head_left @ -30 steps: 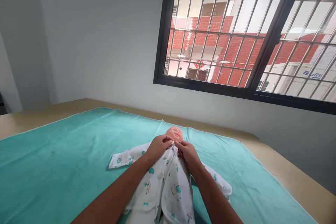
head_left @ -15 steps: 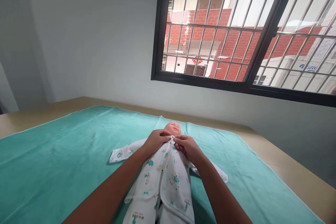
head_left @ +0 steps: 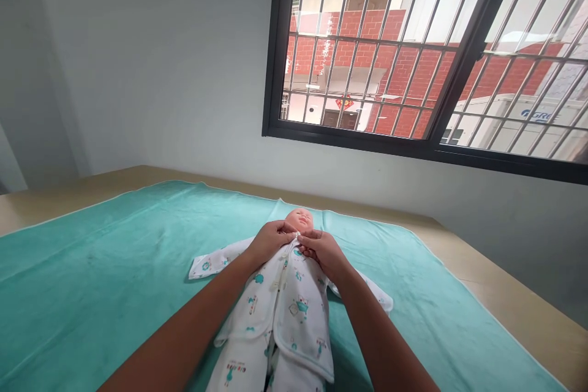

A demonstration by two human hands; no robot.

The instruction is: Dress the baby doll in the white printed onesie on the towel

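A baby doll (head_left: pixel 300 218) lies on its back, head away from me, in a white printed baby jacket (head_left: pixel 301 306) with matching printed trousers (head_left: pixel 236 370). My left hand (head_left: pixel 272 240) pinches the collar edge from the left, just below the doll's chin. From the other side my right hand (head_left: pixel 323 250) pinches the same collar, its thumb and forefinger meeting the left fingertips. The fastening between the fingertips is mostly hidden. Below the hands the jacket's front edges lie near each other, parting toward the hem. Both sleeves spread out sideways on the cloth.
A teal cloth (head_left: pixel 114 269) covers most of the wooden table (head_left: pixel 505 282). Behind the table stands a grey wall (head_left: pixel 184 73), with a barred, dark-framed window (head_left: pixel 367 55) at the upper right.
The view has shifted a little, so everything sits slightly higher and further left. Both hands keep their pinch on the collar, with only slight finger movement.
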